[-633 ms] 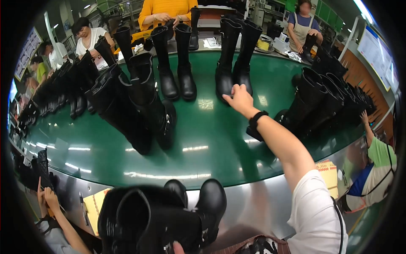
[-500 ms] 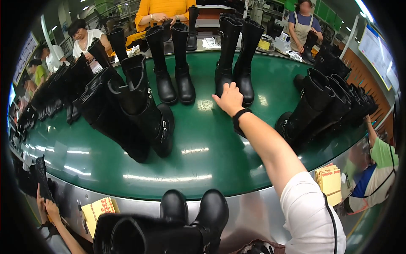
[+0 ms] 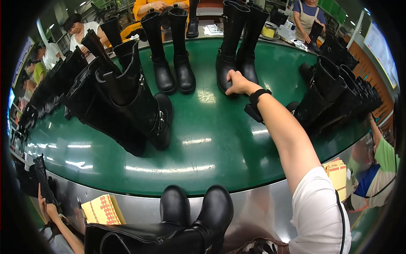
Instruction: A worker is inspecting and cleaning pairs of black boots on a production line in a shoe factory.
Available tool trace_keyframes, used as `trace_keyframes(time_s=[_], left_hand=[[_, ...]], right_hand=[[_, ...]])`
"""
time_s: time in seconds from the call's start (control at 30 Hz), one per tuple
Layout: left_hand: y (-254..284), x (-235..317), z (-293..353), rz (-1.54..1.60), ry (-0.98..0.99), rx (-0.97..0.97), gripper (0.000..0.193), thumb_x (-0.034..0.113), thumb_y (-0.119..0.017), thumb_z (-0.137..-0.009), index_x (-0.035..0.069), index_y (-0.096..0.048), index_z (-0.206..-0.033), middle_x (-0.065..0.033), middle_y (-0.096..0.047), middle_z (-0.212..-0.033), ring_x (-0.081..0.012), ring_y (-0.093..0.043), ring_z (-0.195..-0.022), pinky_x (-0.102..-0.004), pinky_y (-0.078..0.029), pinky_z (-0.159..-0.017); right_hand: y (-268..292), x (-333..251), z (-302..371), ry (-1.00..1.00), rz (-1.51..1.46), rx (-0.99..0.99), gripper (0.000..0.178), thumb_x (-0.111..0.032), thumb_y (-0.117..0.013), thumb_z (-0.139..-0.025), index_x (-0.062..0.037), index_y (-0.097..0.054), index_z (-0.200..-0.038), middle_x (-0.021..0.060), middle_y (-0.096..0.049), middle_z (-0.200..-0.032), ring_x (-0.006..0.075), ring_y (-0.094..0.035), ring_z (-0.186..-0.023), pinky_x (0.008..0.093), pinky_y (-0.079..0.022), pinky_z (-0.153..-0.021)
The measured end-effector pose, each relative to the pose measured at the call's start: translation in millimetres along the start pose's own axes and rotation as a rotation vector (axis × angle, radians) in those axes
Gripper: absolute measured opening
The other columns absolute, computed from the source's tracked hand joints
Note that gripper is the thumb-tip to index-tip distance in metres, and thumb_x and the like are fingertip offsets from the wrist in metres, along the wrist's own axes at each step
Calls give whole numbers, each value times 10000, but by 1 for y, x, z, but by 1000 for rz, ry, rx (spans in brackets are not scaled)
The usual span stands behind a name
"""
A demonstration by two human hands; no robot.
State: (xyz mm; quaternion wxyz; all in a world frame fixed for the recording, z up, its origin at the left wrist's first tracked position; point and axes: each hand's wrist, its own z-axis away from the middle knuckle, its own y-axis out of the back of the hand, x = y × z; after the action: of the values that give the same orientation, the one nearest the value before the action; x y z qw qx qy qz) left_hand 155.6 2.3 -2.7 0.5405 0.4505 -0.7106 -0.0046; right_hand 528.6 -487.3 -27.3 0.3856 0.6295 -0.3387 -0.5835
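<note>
My right hand (image 3: 240, 82) reaches far over the green work surface (image 3: 198, 156), a dark band round its wrist. Its fingers and thumb are closed on the toe of a tall black boot (image 3: 225, 63). A matching boot (image 3: 248, 59) stands just to the right, partly behind my hand. Close to me, a pair of black boots (image 3: 211, 207) lies on the metal edge (image 3: 262, 207), toes pointing away and shafts toward the lower left. My left hand does not show.
Another upright boot pair (image 3: 174, 72) stands left of my hand. Large buckled boots (image 3: 131, 93) lean at left, and more boots (image 3: 325, 93) crowd the right. Yellow cards (image 3: 101, 209) lie on the near metal edge. Co-workers stand around the surface, one in an orange top (image 3: 141, 6).
My right hand has gone from spread fingers over the boot's toe to a grip on it. The view has tilted slightly, so the far boots appear higher.
</note>
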Motion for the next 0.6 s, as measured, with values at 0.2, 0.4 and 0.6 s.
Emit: trace_keyframes(time_s=[0.2,0.4,0.6], left_hand=[[16,-7,-30,-66,-11,27,758,277,-780,-770,-30,-390,-1344,-176,-476,-1352,-273,-468,-1242,-389,-381,-1041],[30,-11,-59,-127,-30,40,710,269,-766,-789,-31,-414,-1328,-171,-494,-1337,-264,-482,-1227,-383,-391,-1031],[46,-19,-95,-188,-46,53,662,261,-751,-807,-32,-439,-1312,-166,-513,-1322,-255,-496,-1212,-377,-400,-1022]], right_hand=[[3,7,-6,-117,-160,-8,577,-413,-825,-710,-56,-525,-1050,196,-547,-1089,314,-537,-1024,387,-457,-887],[-7,-13,-20,-305,29,162,479,-401,-699,-857,7,-627,-1099,201,-667,-1140,351,-614,-1119,431,-491,-934],[-3,-23,-2,-203,244,105,602,-424,-807,-721,-3,-586,-1091,189,-614,-1127,383,-651,-1025,422,-536,-894]])
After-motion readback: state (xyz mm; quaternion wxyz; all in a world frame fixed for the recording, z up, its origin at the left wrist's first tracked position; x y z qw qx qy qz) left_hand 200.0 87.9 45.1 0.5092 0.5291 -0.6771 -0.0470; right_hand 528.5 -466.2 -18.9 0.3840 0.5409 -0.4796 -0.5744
